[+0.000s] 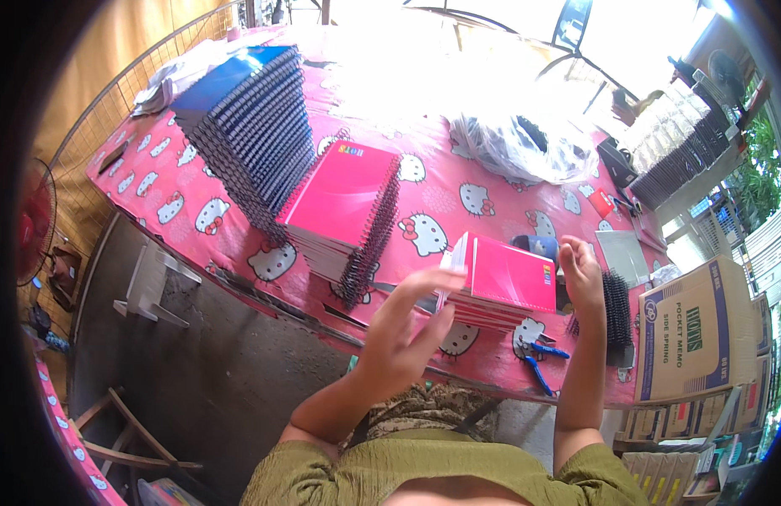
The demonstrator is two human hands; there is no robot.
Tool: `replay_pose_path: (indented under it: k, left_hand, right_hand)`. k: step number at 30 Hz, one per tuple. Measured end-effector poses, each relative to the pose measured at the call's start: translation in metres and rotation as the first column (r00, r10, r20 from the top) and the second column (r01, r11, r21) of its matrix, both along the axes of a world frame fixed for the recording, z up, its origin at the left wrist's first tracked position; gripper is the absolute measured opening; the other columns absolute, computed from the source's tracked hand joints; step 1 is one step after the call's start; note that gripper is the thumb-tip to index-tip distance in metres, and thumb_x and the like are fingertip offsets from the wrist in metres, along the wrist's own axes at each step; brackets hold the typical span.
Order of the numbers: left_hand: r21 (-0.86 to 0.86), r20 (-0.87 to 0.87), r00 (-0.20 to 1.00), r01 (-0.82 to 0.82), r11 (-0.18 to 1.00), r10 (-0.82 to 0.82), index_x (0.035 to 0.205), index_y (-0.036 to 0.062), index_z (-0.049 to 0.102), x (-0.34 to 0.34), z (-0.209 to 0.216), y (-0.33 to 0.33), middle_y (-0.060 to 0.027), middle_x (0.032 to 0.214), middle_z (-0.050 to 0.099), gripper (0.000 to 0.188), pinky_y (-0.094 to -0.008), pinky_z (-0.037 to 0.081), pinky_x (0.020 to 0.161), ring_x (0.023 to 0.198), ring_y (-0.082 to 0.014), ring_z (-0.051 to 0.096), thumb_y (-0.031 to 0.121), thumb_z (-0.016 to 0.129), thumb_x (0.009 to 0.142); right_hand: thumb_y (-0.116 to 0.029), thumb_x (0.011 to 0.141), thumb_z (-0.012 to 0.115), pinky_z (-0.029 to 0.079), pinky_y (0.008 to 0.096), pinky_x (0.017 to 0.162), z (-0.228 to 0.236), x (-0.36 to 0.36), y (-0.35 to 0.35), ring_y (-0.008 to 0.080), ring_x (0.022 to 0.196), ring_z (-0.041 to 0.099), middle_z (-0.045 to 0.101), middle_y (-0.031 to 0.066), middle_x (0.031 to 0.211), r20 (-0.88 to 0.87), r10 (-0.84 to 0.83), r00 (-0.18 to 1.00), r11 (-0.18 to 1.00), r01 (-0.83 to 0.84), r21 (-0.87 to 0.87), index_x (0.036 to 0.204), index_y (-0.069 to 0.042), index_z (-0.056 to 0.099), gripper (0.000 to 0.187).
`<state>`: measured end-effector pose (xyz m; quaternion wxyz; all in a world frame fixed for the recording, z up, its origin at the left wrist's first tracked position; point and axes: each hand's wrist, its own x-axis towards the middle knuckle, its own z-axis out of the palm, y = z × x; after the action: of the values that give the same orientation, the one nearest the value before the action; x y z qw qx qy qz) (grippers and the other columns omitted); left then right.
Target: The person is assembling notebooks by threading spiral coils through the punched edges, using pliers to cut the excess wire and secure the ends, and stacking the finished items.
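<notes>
In front of me a short stack of pink-covered notebooks [513,271] lies on the table, with holes along one edge. At its left side is my left hand [399,325], thumb and fingers apart, fingertips by the white page edges. My right hand [582,268] is raised on the stack's right, its fingers curled together; whatever they may hold is too small to make out. Below that hand stands a bunch of black spiral coils [616,316]. Pliers with blue handles [542,364] lie with jaws apart near the table's front edge.
To the left are a pile of pink spiral-bound notebooks [344,190] and a tall pile of blue ones [247,126]. A clear plastic bag [525,148] lies at the back. A cardboard box [690,333] stands at the right, and a white plastic stool [150,282] at the left.
</notes>
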<state>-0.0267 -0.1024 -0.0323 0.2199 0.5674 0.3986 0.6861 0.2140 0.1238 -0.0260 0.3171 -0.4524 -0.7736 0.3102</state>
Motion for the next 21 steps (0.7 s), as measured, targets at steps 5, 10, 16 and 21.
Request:
replay_pose_path:
  k: [5,10,16,21]
  left_hand:
    - [-0.502,0.474,0.877,0.196,0.842,0.078,0.141,0.0015,0.031,-0.004,-0.063,0.086,-0.0198,0.144,0.035,0.058,-0.0409,0.029,0.111,0.137,-0.03,0.029,0.018,0.06,0.093]
    - [-0.476,0.492,0.845,0.462,0.749,-0.209,0.143,0.0025,0.03,-0.006,-0.074,0.103,-0.0126,0.126,0.054,0.067,-0.0318,0.042,0.099,0.116,-0.0163,0.052,0.012,0.069,0.088]
    - [-0.348,0.653,0.707,0.599,0.721,-0.272,0.14,0.0017,0.033,-0.015,-0.073,0.096,-0.0127,0.125,0.054,0.067,-0.03,0.045,0.096,0.115,-0.017,0.054,0.005,0.07,0.085]
    - [-0.38,0.67,0.703,0.603,0.701,-0.241,0.139,0.0012,0.035,-0.012,-0.073,0.1,-0.0127,0.127,0.05,0.069,-0.0325,0.044,0.098,0.116,-0.0185,0.051,0.004,0.073,0.082]
  right_hand:
    - [-0.061,0.093,0.043,0.046,0.0257,0.074,-0.019,0.0,-0.028,0.0096,0.09,0.057,0.062,0.0063,0.102,-0.308,0.034,0.951,0.83,-0.199,-0.522,0.115,0.001,0.058,0.068]
    - [-0.049,0.096,0.049,0.05,0.026,0.074,-0.017,-0.004,-0.023,0.0099,0.084,0.062,0.065,0.0073,0.097,-0.289,0.042,0.956,0.791,-0.209,-0.576,0.112,0.0,0.057,0.052]
    - [-0.038,0.093,0.061,0.055,0.0263,0.07,-0.01,0.005,-0.027,0.0111,0.082,0.065,0.065,0.0066,0.096,-0.489,-0.081,0.869,0.614,-0.343,-0.711,0.112,0.002,0.056,0.045]
    - [-0.035,0.092,0.062,0.056,0.0294,0.068,-0.017,0.008,-0.024,0.0148,0.083,0.066,0.065,0.0093,0.1,-0.497,-0.098,0.862,0.577,-0.357,-0.734,0.114,0.002,0.056,0.044]
